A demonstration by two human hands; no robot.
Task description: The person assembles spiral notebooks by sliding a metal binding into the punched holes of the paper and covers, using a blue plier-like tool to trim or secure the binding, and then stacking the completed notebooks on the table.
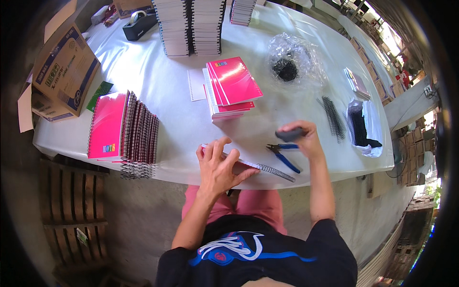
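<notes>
My left hand (216, 168) grips a thin notebook (244, 167), standing on its edge near the front of the table. A dark wire coil (278, 173) runs along its spine and sticks out past its right end. In my right hand (306, 138) is a dark grey, rounded object (289, 135), held above the table; its kind is not clear. Just below it lie blue-handled pliers (285, 160) on the white table cover. Beyond my hands rises a stack of pink-covered notebooks (235, 81) with punched edges, no coils visible on them.
Coil-bound pink notebooks (107, 126) stand at the left table edge beside an open cardboard box (64, 71). Tall piles of bound books (173, 28) and a tape dispenser (139, 25) are at the back. To the right are a plastic bag (296, 57), loose coils (332, 119) and a white packet (364, 128).
</notes>
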